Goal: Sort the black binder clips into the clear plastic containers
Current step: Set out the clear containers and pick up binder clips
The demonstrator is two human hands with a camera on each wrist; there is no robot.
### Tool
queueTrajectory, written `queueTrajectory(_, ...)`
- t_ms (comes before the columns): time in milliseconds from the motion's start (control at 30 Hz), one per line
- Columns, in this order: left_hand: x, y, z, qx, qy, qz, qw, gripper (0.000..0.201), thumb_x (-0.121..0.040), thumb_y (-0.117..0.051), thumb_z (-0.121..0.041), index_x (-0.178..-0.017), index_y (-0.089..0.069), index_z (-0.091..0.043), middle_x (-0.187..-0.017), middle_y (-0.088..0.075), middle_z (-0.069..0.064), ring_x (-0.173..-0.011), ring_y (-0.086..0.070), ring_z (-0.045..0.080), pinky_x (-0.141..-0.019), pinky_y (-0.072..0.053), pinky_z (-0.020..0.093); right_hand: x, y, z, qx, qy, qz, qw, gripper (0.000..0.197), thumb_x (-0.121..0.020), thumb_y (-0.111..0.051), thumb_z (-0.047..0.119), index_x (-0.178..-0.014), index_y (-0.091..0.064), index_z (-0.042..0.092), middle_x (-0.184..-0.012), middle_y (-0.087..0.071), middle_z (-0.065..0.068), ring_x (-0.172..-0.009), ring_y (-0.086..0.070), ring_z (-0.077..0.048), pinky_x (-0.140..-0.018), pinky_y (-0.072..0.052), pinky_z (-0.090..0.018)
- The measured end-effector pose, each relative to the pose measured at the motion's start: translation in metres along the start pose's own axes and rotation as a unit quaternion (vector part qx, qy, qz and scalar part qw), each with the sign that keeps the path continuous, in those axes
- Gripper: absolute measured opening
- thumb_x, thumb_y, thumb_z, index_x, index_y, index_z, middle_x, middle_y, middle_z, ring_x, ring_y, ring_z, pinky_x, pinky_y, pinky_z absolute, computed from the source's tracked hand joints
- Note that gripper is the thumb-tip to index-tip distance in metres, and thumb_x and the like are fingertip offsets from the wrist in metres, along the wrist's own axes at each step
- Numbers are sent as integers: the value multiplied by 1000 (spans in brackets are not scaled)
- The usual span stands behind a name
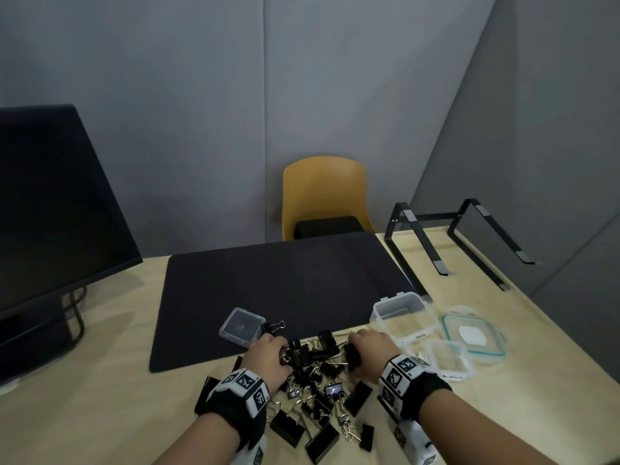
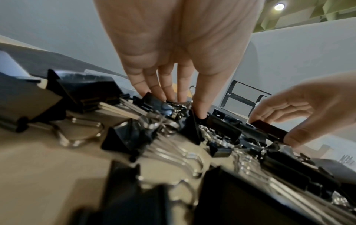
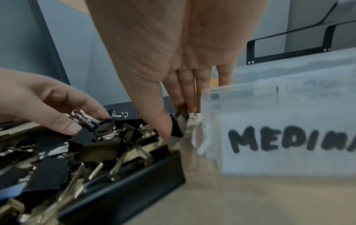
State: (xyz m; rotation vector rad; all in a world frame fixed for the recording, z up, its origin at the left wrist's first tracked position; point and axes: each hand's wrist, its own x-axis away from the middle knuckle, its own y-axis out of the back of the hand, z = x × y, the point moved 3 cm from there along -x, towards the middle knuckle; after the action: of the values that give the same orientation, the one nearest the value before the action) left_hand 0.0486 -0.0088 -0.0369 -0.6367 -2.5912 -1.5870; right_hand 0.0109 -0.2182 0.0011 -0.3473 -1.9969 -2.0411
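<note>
A heap of black binder clips [image 1: 318, 387] of mixed sizes lies on the table at the mat's near edge. My left hand [image 1: 278, 352] reaches into the heap's left side and pinches a clip with silver handles [image 3: 90, 121] between thumb and fingers. At the heap's right side my right hand [image 1: 352, 350] pinches a black clip [image 2: 269, 130] between thumb and fingers. A small clear container [image 1: 241, 327] sits on the mat, left of the heap. A larger clear container [image 1: 399, 310], labelled MEDIUM in the right wrist view [image 3: 279, 121], stands just right of my right hand.
A black mat [image 1: 285, 283] covers the table's middle. A teal-rimmed lid [image 1: 473, 333] and a clear lid [image 1: 446, 357] lie at the right. Behind them stands a black metal stand [image 1: 446, 243]. A monitor [image 1: 50, 203] stands at the left, a yellow chair [image 1: 325, 196] beyond the table.
</note>
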Motion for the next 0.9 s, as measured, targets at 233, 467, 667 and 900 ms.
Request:
queueTrajectory(233,-2,-2,-22,-27,-17,-34,999,47,-81,-54,-38,-127,-48,-31,-132,-45,-10,-125,-38,15,-107,-28,32,5,13,-8,-50,1,-8,999,43,-72,-66,26,-112,-54,15,-112,-54,-4,-106,-55,-25,-90,-48,-34)
queueTrajectory(467,-23,-8,-49,-33,-46,-7,998,59,-85,-56,-42,-138,-39,-23,-141,-42,-4,-130,-38,17,-108,-30,35,19,35,-26,-110,1,-36,993,41,-75,-67,23,-114,-55,15,-111,-58,-2,-102,-57,-20,-87,-48,-29)
queueTrajectory(667,-34,-17,-66,-58,-49,12,997,62,-83,-60,-46,-136,-42,-19,-139,-44,0,-129,-41,21,-106,-34,36,32,53,-52,-202,-10,-71,977,35,-73,-71,23,-106,-60,21,-102,-64,6,-97,-60,-10,-79,-48,-21)
queueTrajectory(900,-40,-29,-76,-70,-4,26,997,62,-80,-64,-47,-132,-44,-17,-132,-48,3,-125,-43,24,-101,-39,36,36,69,-93,-249,-33,-112,961,49,-70,-78,25,-115,-60,21,-105,-61,6,-95,-58,-9,-82,-46,-18)
